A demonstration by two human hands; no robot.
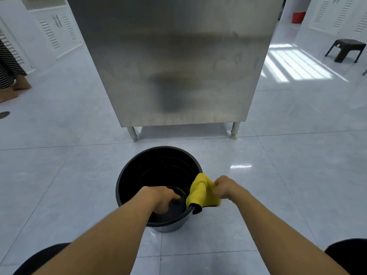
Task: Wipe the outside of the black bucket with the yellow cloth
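A black bucket [158, 169] stands upright on the tiled floor, seen from above with its dark inside showing. My left hand [161, 198] reaches over the near rim and its fingers curl on a dark part just inside the bucket. A yellow cloth [200, 190] drapes over the bucket's right rim, hanging down the outside there. My right hand [224, 187] is closed on the cloth's right end, just outside the bucket. The bucket's near outer wall is partly hidden by my left forearm.
A tall stainless steel cabinet [178, 60] on short legs stands just beyond the bucket. A dark stool [345, 49] sits at the far right, a red box [298, 16] behind it. A person in striped clothing [8, 66] is at the left edge, beside white louvred cupboards [57, 30].
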